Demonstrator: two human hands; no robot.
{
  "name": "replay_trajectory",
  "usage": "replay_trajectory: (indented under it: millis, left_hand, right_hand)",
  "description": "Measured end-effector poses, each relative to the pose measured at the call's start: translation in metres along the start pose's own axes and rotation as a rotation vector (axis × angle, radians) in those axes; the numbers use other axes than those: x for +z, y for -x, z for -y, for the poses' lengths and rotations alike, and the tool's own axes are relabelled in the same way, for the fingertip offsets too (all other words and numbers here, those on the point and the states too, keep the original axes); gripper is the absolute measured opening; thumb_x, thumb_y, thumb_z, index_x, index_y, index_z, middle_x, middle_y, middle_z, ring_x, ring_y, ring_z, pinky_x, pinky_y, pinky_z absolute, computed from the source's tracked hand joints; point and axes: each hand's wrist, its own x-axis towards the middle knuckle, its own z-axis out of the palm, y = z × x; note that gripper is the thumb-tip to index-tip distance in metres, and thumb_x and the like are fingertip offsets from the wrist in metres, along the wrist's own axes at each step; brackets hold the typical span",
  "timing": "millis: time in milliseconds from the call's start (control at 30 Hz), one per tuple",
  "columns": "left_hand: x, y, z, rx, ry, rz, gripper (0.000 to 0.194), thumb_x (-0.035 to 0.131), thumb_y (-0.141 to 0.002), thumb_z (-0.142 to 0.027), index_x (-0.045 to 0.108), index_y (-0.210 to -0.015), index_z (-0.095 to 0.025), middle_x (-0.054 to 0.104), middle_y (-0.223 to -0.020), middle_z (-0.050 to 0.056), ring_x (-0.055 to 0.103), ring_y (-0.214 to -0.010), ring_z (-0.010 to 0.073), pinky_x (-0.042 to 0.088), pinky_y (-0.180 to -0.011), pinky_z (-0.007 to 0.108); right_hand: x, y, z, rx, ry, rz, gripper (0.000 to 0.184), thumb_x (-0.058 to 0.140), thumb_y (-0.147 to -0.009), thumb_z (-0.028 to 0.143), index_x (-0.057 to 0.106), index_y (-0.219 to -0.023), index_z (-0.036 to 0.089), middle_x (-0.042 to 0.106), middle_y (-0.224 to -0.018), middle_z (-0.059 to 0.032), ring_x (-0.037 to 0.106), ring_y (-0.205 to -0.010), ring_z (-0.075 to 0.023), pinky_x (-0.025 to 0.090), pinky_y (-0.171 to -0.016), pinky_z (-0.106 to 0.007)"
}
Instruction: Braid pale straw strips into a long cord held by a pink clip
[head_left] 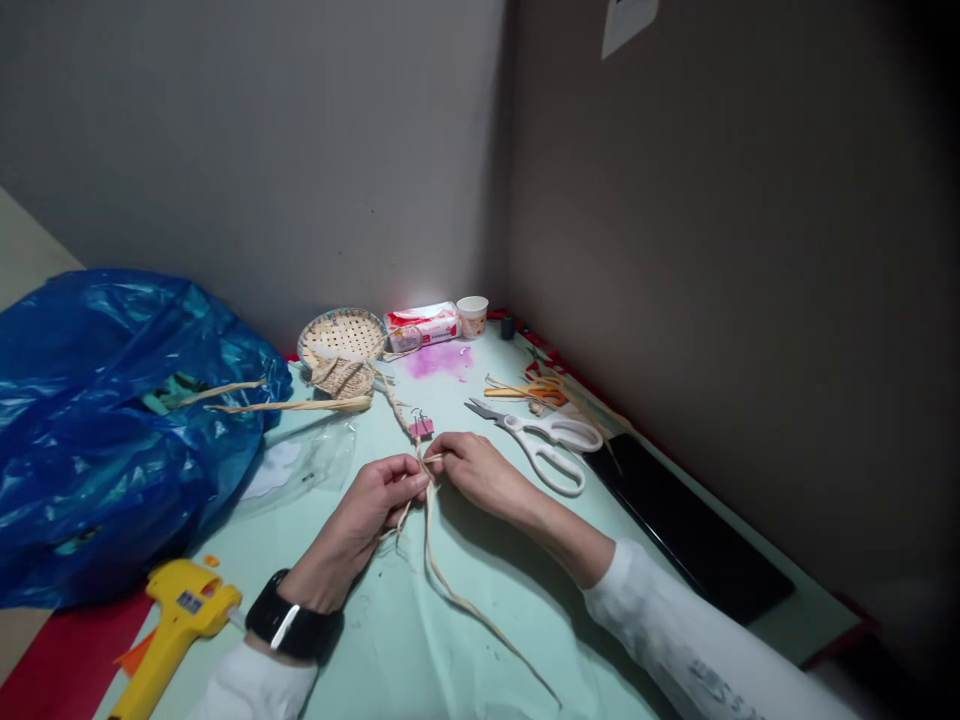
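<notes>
We've got 1 L hand [379, 497] + 1 R hand [478, 470], i.e. 2 hands tot., w/ 2 wht. sleeves [675, 620] & 1 blk. wristband [292, 622]. On the surface [375, 650] we count: 1 braid [395, 403], 1 pink binder clip [421, 428], 1 woven tray [349, 334], 1 brn. woven pc. [341, 377], 1 red/wht. pkg. [422, 325], 1 paper cup [472, 318], 1 sm. blk. cylinder [508, 328], 1 pr. wht.-handled scissors [559, 430], 1 lg. blk. slab [697, 530], 1 yel. glue gun [176, 615], 1 clr. plastic bag [326, 460]. To the L, we see 1 lg. blue bag [112, 430] & 2 long pale strips [307, 404]. Loose strands [454, 599] at our hands: >1, exact no. too tangled for us. Up high: 1 wht. sheet [628, 22].
</notes>
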Motion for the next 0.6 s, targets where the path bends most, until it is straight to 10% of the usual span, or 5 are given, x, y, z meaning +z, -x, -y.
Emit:
replay_trajectory:
  millis: [333, 600]
  left_hand:
    - [0.002, -0.001, 0.008, 0.046, -0.04, -0.028, 0.02, 0.066, -0.073, -0.031, 0.056, -0.067, -0.015, 0.048, -0.054, -0.005, 0.028, -0.044, 0.0053, 0.013, -0.045, 0.022]
    - [0.011, 0.0, 0.005, 0.063, -0.086, -0.116, 0.023, 0.063, -0.072, -0.033, 0.055, -0.06, -0.016, 0.033, -0.043, -0.009, 0.021, -0.04, 0.0051, 0.011, -0.042, 0.022]
  right_hand:
    - [-0.003, 0.007, -0.004, -0.027, -0.198, 0.138, 0.016, 0.048, -0.09, 0.031, 0.056, -0.095, 0.018, 0.063, -0.069, 0.0003, 0.057, -0.061, -0.013, 0.039, -0.058, -0.022]
    - [0.009, 0.007, -0.006, -0.09, 0.064, -0.1, 0.012, 0.049, -0.087, 0.02, 0.056, -0.077, 0.017, 0.057, -0.066, 0.0028, 0.048, -0.061, -0.0106, 0.031, -0.058, -0.021]
